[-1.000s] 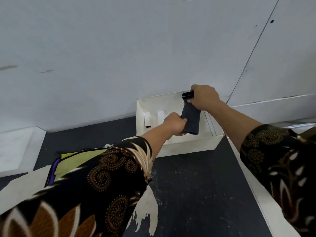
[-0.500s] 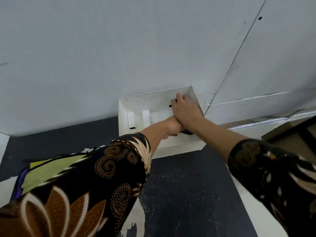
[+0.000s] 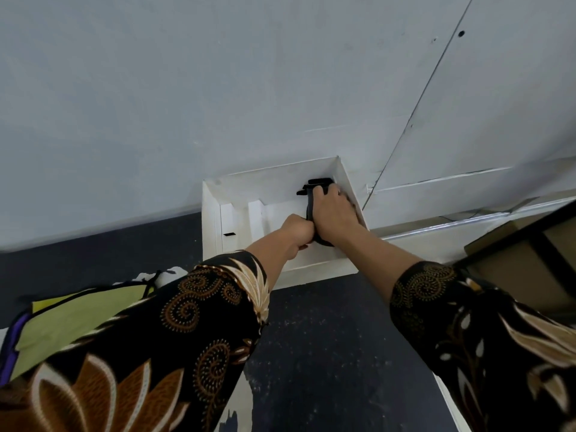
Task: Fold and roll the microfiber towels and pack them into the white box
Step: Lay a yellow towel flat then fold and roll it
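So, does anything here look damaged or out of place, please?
Only the dark table surface: a ragged white patch near the left sleeve looks like torn covering. The black towel sits in the white box.

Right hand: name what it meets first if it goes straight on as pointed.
Probably the far wall of the white box, just past the dark towel the right hand grips; depth unclear.
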A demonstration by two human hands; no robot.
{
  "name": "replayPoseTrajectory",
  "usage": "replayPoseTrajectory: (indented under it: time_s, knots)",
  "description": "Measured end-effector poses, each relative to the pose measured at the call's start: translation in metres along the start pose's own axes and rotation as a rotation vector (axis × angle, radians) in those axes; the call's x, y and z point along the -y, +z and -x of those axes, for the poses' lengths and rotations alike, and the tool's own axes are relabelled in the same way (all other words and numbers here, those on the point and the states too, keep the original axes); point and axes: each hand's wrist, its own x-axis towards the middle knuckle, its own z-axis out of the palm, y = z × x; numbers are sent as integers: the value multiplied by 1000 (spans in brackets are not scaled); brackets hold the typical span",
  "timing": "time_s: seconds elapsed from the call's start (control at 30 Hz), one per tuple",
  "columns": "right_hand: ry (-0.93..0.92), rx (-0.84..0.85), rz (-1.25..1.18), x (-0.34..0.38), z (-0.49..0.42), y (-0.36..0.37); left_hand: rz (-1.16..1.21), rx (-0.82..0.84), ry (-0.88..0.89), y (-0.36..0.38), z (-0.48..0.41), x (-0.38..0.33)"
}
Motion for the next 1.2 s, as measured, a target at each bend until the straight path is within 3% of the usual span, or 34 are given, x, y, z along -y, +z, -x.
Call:
replayPoseTrajectory:
  time_s: [0.1,0.27,0.4,0.47,0.6,0.77,1.03,1.2]
  knots:
    - [-120,23,-59,6,-2,9,-75,-50,6,-12,2,8]
    - [-248,283,86,15,-2,27,-247,72,-84,-25,1,26]
    - [-315,261,190,22,-7,23,-426,151,-77,-27,4,21]
    - [-377,332,248,28,-10,24,-597,219,-86,-31,9,19]
    - [-247,448,183,36,-17,34,-842,300,-23,-42,22,20]
    - [-71,408,82,42,-21,33,-916,144,177,-48,27,19]
    - [-101,482,48,37,-23,31,-909,-10,279,-66,46,17]
    - [-131,281,-117,44,-13,-1,-853,-127,364,-79,70,13]
